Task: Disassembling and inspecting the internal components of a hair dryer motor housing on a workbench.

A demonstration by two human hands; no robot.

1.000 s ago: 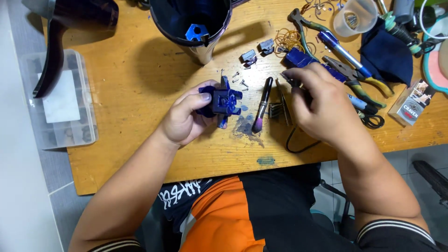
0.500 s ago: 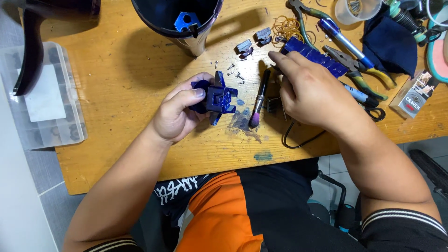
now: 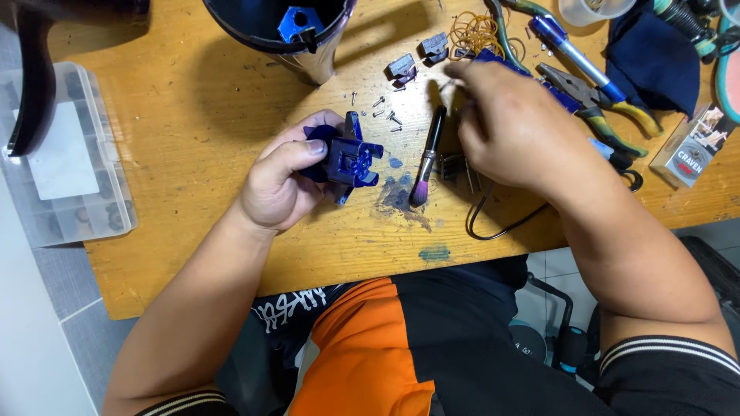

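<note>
At the far left we see a clear plastic compartment box (image 3: pixel 73 181) lying on the scuffed wooden bench (image 3: pixel 193 231), its lid holding a white rectangular sheet. Beyond it stands a dark, glossy round container with a chrome base (image 3: pixel 297 46), a small blue part sitting inside. Our left hand (image 3: pixel 281 181) rests on the bench near the middle, its fingers curled around a small blue plastic mechanism with angular tabs and a ring of round holes on its face (image 3: pixel 348 158); the thumb presses along its top. Just above lie a few tiny silver screws (image 3: pixel 383 114), and further up two small grey blocky parts (image 3: pixel 418 58). Beside the mechanism a slim black-handled brush with a pink-purple bristle tip (image 3: pixel 426 158) lies over a smear of blue paint. Our right hand (image 3: pixel 516 127) hovers over the bench just right of the brush, fingers bunched together at the tips near the upper left; we cannot tell whether they pinch anything. A thin black wire (image 3: pixel 493 223) loops out beneath it. Further right lie yellow-handled metal pliers (image 3: pixel 597 104) and a folded dark blue cloth (image 3: pixel 651 58).
</note>
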